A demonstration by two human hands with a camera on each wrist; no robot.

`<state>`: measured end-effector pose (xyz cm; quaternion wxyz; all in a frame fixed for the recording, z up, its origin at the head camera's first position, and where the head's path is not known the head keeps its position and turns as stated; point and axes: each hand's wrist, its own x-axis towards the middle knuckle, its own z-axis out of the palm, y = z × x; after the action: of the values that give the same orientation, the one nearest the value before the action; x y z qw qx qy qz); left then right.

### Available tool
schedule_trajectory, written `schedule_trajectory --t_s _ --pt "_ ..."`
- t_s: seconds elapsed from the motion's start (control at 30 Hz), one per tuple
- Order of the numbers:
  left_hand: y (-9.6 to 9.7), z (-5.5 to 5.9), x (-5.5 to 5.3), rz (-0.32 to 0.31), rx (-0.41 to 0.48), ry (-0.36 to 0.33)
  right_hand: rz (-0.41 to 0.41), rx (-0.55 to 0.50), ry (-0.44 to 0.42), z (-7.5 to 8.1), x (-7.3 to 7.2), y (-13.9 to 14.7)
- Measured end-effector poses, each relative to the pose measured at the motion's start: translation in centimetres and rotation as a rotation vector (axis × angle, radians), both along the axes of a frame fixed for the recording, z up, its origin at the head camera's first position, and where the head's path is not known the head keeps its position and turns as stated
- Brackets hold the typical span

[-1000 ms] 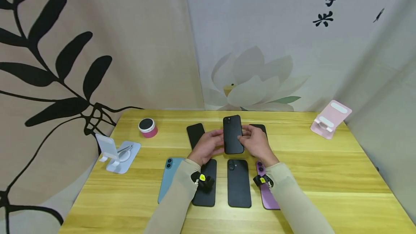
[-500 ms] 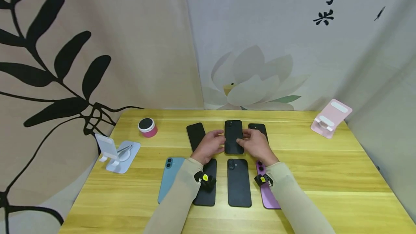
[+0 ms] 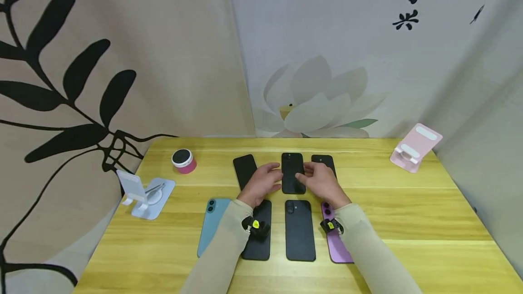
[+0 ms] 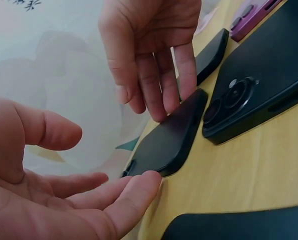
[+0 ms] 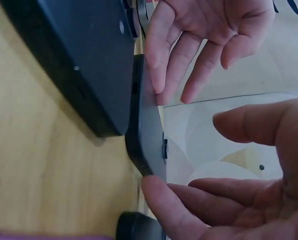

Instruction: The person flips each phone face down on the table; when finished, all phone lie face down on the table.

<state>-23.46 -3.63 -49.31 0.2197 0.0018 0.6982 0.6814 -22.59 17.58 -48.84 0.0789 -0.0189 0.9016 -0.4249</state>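
A black phone [image 3: 292, 173] lies back-up in the middle of the far row, camera end away from me. My left hand [image 3: 263, 183] is at its left edge and my right hand [image 3: 323, 183] at its right. In the left wrist view, the fingertips of my left hand [image 4: 74, 195] are at the phone's [image 4: 166, 135] near edge, thumb raised clear. The right wrist view has my right hand [image 5: 244, 185] likewise with extended fingers at the side and thumb off the phone [image 5: 151, 120]. Neither hand curls round it.
Flanking it are a black phone [image 3: 244, 168] and another black phone [image 3: 324, 161]. Nearer lie a blue phone [image 3: 213, 219], two dark phones [image 3: 300, 232], [image 3: 263, 251] and a purple phone [image 3: 338, 248]. A pink jar [image 3: 185, 167], white stand [image 3: 151, 198] and pink stand [image 3: 416, 146] stand around.
The black phone, tilted up between my hands a second ago, has been lowered flat onto the table. My hands have stayed beside it, their fingers loosened.
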Motion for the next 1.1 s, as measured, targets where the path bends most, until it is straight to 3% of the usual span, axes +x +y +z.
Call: schedule_trajectory --t_s 0.2,0.4,0.73,0.93,1.1 --pt "-1.3 0.5 -0.3 0.019 -0.012 0.047 0.023 0.003 0.083 0.8 0.0 -0.9" --pt "-3.2 0.9 -0.3 0.064 -0.046 0.084 0.071 -0.045 0.090 1.5 -0.2 -2.7" --pt "-6.7 0.8 0.6 0.184 -0.154 0.130 0.163 -0.061 0.099 0.7 -0.9 -6.6" --pt "-8.6 0.7 1.1 0.259 -0.254 0.105 0.193 -0.075 0.100 0.2 -1.2 -8.5" --pt "-9.4 0.7 1.5 0.262 -0.239 0.041 0.192 -0.103 0.052 -0.3 -1.1 -9.3"
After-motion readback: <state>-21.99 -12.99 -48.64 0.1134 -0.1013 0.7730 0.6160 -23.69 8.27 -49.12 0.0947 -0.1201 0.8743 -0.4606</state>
